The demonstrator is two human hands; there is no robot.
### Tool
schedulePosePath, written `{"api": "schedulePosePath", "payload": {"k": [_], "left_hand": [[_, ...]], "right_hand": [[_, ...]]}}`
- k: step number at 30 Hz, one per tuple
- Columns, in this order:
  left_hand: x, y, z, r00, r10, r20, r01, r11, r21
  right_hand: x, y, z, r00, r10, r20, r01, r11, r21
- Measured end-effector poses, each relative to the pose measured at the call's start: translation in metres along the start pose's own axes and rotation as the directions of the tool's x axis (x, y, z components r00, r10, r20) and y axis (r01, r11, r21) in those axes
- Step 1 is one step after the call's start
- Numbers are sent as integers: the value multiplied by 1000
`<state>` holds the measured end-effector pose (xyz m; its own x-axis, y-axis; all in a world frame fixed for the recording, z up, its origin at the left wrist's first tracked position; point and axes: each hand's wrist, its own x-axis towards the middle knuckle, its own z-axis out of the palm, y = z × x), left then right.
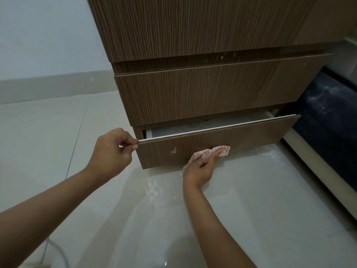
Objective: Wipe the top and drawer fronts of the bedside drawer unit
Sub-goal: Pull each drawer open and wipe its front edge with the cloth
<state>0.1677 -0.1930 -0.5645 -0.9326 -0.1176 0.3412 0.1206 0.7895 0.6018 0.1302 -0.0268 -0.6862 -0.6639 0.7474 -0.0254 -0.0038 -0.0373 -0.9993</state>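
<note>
Head view: bedside drawer unit (202,89) on pale tiled floor (58,151), beside a white wall (48,35). Bottom drawer (241,138) pulled partly out. Left hand (112,151), grip pinching the drawer front's top left corner. Right hand (201,167), fingers curled over a striped cloth (222,150), pressing it against the drawer front.

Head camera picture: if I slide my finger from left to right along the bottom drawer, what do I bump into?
left hand pinching the drawer's top corner → white mark on the bottom drawer front → right hand → striped cloth
</note>
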Motion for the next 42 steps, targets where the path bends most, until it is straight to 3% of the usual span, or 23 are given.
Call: {"api": "schedulePosePath", "payload": {"k": [5,7,11,14,19,24,28,33,42], "left_hand": [[0,-1,0,1000,4,6,-4,1000,4],[1,-2,-1,1000,2,7,-2,1000,4],[2,-4,1,1000,1,17,-1,1000,10],[2,-5,2,1000,-2,15,2,1000,8],[2,-7,3,1000,-4,7,4,1000,-16],[2,-6,3,1000,-10,11,10,1000,-14],[1,-6,3,1000,-13,9,13,1000,-13],[1,-7,3,1000,1,3,-1,1000,-5],[4,-6,1,999,17,34,-17,1000,12]], "right_hand": [[4,-6,-6,993,113,-34,-111,993,37],[-7,-15,-7,996,91,-7,-91,996,21],[-41,-29,-3,975,-139,172,135,990,30],[-56,-21,4,882,-349,318,354,934,42],[-34,7,0,765,-545,345,614,778,-132],[-13,13,-3,707,-569,419,702,634,-324],[3,19,-1,662,-574,482,747,550,-372],[-7,20,13,663,-598,450,743,595,-305],[-36,38,34,820,-459,341,542,814,-208]]}}
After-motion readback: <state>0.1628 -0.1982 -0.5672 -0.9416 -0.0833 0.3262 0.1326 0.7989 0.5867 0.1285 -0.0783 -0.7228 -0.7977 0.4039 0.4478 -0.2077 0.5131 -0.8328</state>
